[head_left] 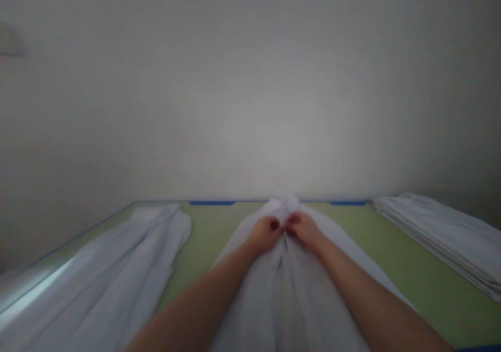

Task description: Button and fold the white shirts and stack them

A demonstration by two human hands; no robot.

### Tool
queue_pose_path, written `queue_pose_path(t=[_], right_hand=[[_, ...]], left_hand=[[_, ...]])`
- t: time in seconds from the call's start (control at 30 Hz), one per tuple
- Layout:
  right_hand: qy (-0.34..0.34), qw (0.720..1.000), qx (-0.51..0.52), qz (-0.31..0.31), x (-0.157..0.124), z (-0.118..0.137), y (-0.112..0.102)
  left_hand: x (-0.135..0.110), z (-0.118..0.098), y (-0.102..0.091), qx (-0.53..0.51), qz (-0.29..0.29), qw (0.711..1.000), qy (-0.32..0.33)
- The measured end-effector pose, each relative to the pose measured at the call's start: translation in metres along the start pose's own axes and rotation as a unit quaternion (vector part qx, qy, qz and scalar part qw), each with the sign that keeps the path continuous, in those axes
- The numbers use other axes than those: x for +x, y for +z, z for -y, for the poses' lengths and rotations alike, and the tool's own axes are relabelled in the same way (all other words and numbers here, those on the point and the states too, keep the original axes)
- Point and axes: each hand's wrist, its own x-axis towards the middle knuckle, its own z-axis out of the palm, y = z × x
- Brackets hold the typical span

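Observation:
A long white garment (289, 294) lies on the green table, its narrower collar end towards the wall and its front edges parting below my hands. My left hand (268, 232) is closed in a pinch on the front edge just below the collar (290, 203). Right beside it, fingertips almost touching, my right hand (303, 228) pinches the opposite front edge. Blur hides any button or fastener between the fingers.
Another white garment (117, 268) lies loosely along the table's left side. On the right is a stack of folded white garments (442, 226). The green tabletop (207, 232) has blue edging and meets a plain grey wall (274, 91).

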Motion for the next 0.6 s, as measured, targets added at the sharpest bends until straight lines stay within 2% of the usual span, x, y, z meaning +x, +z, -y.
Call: queue_pose_path(t=[0.1,0.17,0.3,0.37,0.43,0.53,0.6], right_hand=[[-0.008,0.999,0.014,0.029,0.001,-0.002,0.000],[-0.025,0.999,-0.016,0.026,0.002,-0.001,0.001],[-0.067,0.980,-0.185,0.006,0.003,0.001,0.002],[-0.062,0.967,-0.248,0.007,0.005,0.004,0.001],[-0.053,0.947,-0.317,0.019,0.004,0.008,-0.001],[-0.047,0.887,-0.457,0.042,-0.004,0.015,-0.004],[-0.039,0.861,-0.506,0.039,-0.013,0.018,-0.002]], left_hand=[[0.005,0.007,0.003,0.016,-0.002,1.000,-0.013],[0.010,0.011,0.006,0.033,0.000,0.999,-0.026],[0.026,0.015,0.011,0.063,0.010,0.997,-0.043],[0.036,0.017,0.014,0.069,0.015,0.996,-0.048],[0.048,0.020,0.015,0.074,0.015,0.995,-0.059],[0.064,0.025,0.014,0.074,0.010,0.994,-0.075],[0.073,0.027,0.013,0.068,0.007,0.994,-0.082]])
